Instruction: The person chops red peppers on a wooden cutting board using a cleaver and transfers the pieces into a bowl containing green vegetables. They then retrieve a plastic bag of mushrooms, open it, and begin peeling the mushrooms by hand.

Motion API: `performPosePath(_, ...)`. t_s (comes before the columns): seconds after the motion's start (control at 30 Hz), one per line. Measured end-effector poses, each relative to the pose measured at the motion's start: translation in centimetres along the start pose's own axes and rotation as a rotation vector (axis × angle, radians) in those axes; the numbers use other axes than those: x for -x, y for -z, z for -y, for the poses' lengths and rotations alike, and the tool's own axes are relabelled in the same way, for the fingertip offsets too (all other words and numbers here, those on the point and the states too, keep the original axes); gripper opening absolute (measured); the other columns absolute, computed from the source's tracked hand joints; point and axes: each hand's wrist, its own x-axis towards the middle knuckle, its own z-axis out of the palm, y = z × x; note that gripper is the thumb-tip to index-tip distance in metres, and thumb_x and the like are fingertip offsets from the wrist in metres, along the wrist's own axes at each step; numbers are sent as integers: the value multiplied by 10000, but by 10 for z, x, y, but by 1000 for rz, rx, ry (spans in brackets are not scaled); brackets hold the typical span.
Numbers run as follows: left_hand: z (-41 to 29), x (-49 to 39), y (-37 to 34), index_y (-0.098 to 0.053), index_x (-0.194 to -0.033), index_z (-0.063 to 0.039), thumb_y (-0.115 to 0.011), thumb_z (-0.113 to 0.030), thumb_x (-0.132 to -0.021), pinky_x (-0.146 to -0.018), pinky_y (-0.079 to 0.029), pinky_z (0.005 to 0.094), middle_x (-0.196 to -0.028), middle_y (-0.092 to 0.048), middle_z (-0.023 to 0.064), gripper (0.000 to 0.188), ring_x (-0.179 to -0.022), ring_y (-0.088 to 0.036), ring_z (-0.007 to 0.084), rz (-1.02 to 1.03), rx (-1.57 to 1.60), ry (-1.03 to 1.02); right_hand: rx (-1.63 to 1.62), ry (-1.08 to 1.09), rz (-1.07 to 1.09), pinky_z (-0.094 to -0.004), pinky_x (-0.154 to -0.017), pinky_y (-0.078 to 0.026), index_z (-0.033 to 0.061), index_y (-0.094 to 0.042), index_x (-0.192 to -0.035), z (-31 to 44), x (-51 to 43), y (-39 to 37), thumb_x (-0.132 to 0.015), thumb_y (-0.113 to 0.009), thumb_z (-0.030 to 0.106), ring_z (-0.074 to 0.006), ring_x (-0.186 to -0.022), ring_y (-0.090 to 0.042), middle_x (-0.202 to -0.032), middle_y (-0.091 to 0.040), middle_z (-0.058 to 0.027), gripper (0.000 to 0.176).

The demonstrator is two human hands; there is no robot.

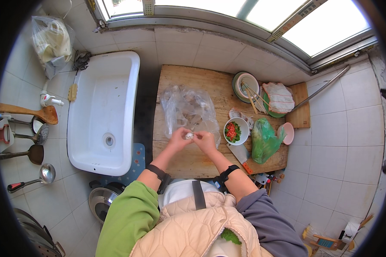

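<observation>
A small whitish bulb, likely garlic (pixel 189 136), is held between my left hand (pixel 179 139) and my right hand (pixel 205 140), with the fingers of both on it. Just beyond my hands lies a clear plastic bag (pixel 189 107) on the wooden table (pixel 180 163); its contents are hard to make out. To the right of my right hand stands a white bowl (pixel 245 128) of chopped red and green pieces. A cleaver (pixel 239 153) with an orange handle lies below the bowl, beside a green plastic bag (pixel 263 144) with leafy greens inside.
At the table's back right are stacked bowls (pixel 248 80) with chopsticks, a folded cloth (pixel 279 97) and a wooden board (pixel 299 106). A pink bowl (pixel 288 133) stands at the right edge. Left of the table is a white sink (pixel 99 112); utensils such as a ladle (pixel 47 173) hang beyond it.
</observation>
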Motion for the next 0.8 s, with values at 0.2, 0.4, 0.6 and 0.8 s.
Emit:
performPosePath(0.2,4,-3,3,-615,-1155,-27,-870,-59,-765,-850,-565,286,-1096,-695,72,467,-985,-674,136,-18,141,89,-238,-158,50,-297,-716,-566,-16,-762,-1011,-9,-5,5,-862,-751,146,-182,-790,-737,-896,-765,-154,221)
performPosePath(0.4,-11,7,-1,-631,-1129,-41,-922,-139,-717,-824,-554,268,-1047,-693,44,514,-939,-666,113,-100,0,33,-212,-143,61,-286,-717,-562,5,-779,-1000,-2,-7,12,-863,-766,177,-142,-811,-729,-912,-775,-125,220)
performPosePath(0.6,-9,8,-10,-623,-1066,-45,-940,-171,-697,-813,-554,287,-995,-695,34,502,-916,-658,106,-150,-151,22,118,54,-15,-332,-691,-565,8,-771,-927,10,-2,12,-846,-750,156,-222,-776,-734,-860,-749,-152,170)
performPosePath(0.8,9,3,-8,-592,-1098,-49,-927,-146,-715,-861,-552,300,-1046,-688,55,518,-962,-662,136,-149,-119,32,-55,-42,-129,-377,-702,-563,-2,-752,-928,-4,0,9,-849,-734,138,-287,-772,-724,-854,-731,-175,161)
